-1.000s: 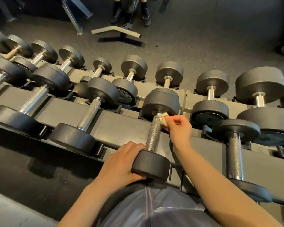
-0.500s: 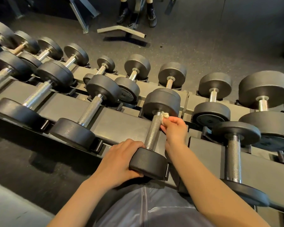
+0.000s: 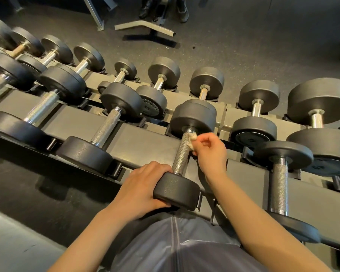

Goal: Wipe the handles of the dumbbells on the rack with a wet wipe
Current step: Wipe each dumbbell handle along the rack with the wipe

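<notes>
Rack [image 3: 145, 138] left: dumbbells with knurled handles, no sign whether wiped. Left hand [image 3: 143, 191] grips near head of centre dumbbell [image 3: 177, 188], steadying. Right hand [image 3: 211, 152] pinches crumpled wet wipe [image 3: 191, 141] against far end of its handle [image 3: 182, 154]. Right dumbbells probably pending.

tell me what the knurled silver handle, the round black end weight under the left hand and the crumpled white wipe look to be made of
Knurled silver handle: looks like bright metal, with a fine cross-hatched grip that glints.
Round black end weight: matte and faintly grainy, probably rubber or a coating; gripped by the left hand.
Crumpled white wipe: soft, creased tissue or cloth, pinched in the right hand.
</notes>
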